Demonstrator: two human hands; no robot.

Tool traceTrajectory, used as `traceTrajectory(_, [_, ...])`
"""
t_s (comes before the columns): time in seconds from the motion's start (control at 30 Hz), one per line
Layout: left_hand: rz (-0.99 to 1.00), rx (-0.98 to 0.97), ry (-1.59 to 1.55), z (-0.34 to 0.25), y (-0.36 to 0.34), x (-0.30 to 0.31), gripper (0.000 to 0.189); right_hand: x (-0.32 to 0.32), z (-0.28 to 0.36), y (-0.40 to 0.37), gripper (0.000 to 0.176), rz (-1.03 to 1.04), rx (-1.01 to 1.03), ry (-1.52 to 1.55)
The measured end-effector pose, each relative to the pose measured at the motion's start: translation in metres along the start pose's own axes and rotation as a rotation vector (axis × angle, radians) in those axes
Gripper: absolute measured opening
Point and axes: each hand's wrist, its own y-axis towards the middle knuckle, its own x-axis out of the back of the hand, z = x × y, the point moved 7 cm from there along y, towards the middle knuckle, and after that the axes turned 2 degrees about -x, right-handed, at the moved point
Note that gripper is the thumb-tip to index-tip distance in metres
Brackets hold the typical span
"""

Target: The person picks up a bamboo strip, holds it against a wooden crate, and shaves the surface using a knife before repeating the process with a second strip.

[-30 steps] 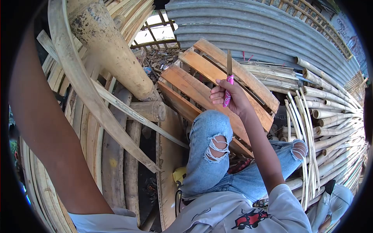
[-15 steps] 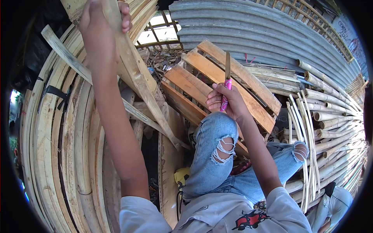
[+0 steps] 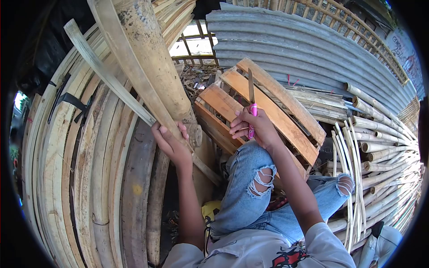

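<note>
Left hand grips a strip, left of centre. Mid-frame, right hand clasps a knife, fingers curled.

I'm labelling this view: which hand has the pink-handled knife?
The right hand, which grips the knife; the left hand holds a long bamboo strip instead.

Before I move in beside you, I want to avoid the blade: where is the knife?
In the head view, the pink-handled knife is right of centre, held in the right hand, its blade pointing up in front of the wooden slats.
</note>
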Motion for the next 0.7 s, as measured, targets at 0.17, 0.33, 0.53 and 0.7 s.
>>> traceTrajectory(0.17, [-0.054,-0.017,0.001,-0.006,0.000,0.017,0.035,-0.008,-0.009,-0.001,0.020,0.012,-0.040,-0.030])
traceTrajectory(0.33, [-0.088,-0.020,0.066,-0.006,0.007,0.027,0.035,-0.010,-0.015,-0.002,0.021,0.032,-0.061,-0.129])
traceTrajectory(0.53, [-0.215,-0.205,0.213,-0.030,0.002,0.026,0.035,-0.016,-0.014,-0.003,0.021,0.040,-0.059,-0.161])
traceTrajectory(0.7, [-0.296,-0.506,0.394,-0.061,-0.014,0.018,0.037,-0.010,-0.014,-0.001,0.030,-0.011,-0.061,-0.031])
